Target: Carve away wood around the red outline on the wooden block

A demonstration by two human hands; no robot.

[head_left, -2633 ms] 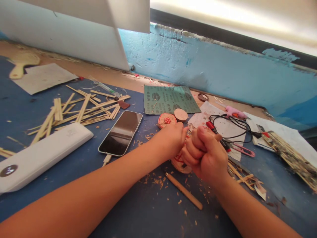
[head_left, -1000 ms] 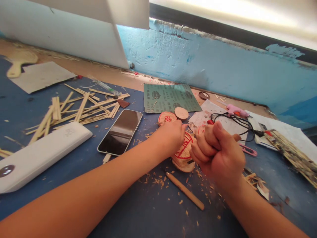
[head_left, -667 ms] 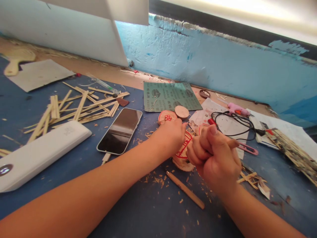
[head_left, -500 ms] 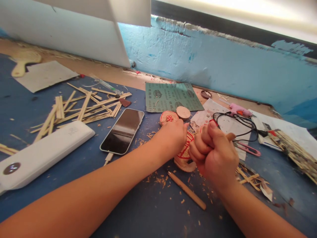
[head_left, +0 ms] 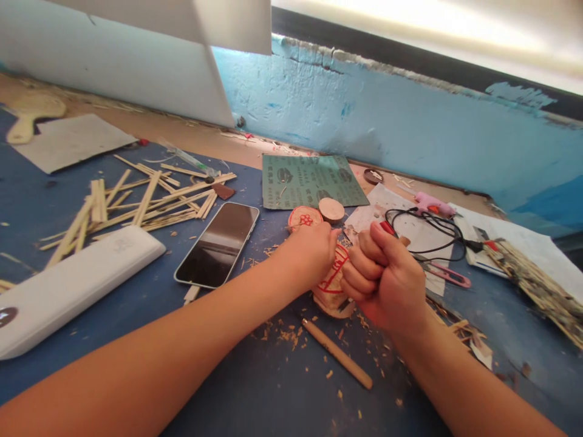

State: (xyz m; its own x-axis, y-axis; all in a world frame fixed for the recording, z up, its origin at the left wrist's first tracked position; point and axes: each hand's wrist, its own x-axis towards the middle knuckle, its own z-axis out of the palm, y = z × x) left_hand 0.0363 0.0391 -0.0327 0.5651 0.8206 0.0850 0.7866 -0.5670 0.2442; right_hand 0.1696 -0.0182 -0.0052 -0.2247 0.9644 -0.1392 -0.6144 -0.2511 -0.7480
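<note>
My left hand (head_left: 314, 252) is closed over the far edge of a pale wooden piece (head_left: 334, 278) marked with red lines, its fingertips hidden. My right hand (head_left: 387, 279) makes a fist beside that piece, around a wooden-handled tool (head_left: 404, 241). Only a bit of the handle shows behind the thumb; the working end is hidden. Below the hands lies a slim wooden-handled tool (head_left: 337, 354) among wood shavings. Just beyond the left hand are a wooden disc with a red flower (head_left: 305, 217) and a plain wooden disc (head_left: 331, 209).
Left of my hands lie a phone (head_left: 218, 243), a white power bank (head_left: 82, 285) and a heap of thin wooden sticks (head_left: 150, 197). Green sandpaper (head_left: 314, 182) lies at the back. To the right are a pink glue gun (head_left: 432, 204), black cable (head_left: 426, 250) and pink cutter (head_left: 449, 275).
The whole view has shifted slightly, so things sit a little farther left. Less of the handle shows behind my right hand. Both hands keep their hold close together at the marked wooden piece.
</note>
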